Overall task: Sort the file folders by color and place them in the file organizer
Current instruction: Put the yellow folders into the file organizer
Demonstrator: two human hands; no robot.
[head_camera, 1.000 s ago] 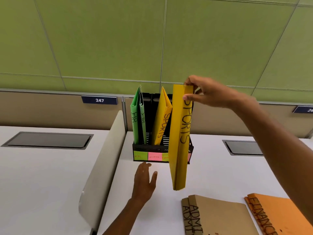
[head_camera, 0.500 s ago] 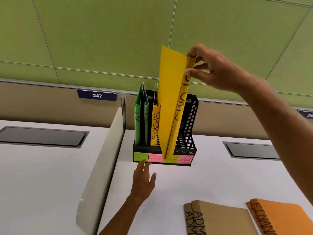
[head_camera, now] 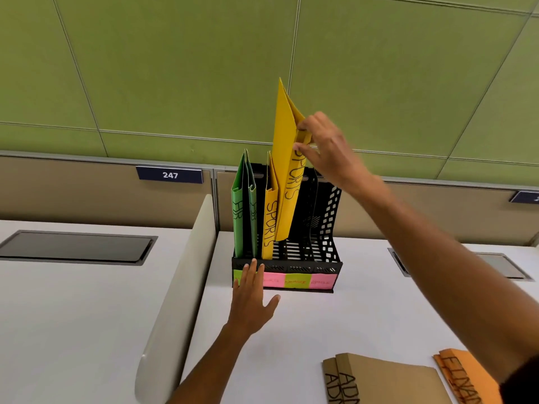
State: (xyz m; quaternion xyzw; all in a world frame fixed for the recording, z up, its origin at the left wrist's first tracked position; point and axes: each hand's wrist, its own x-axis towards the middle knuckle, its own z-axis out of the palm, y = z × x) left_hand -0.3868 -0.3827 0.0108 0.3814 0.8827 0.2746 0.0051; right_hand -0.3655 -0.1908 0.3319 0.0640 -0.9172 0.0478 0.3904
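A black mesh file organizer [head_camera: 329,217] stands on the white desk, with coloured sticky labels along its front. Two green folders [head_camera: 243,211] fill its left slot. One yellow "SPORTS" folder [head_camera: 269,223] stands in the second slot. My right hand [head_camera: 326,147] grips the top of another yellow "SPORTS" folder [head_camera: 287,176], tilted, its lower end inside the organizer beside the first yellow one. My left hand [head_camera: 250,298] lies flat with fingers apart, fingertips touching the organizer's front base. Brown "ADMIN" folders [head_camera: 379,380] and orange "FINANCE" folders [head_camera: 463,374] lie on the desk at the lower right.
A beige divider panel [head_camera: 178,287] separates this desk from the neighbouring one on the left. Grey cable hatches [head_camera: 75,247] [head_camera: 495,265] are set into both desks. A green wall with a "247" plate [head_camera: 169,175] rises behind the organizer.
My right hand has lowered the yellow folder further into the organizer next to the first yellow one. My left hand has slid forward onto the organizer's base.
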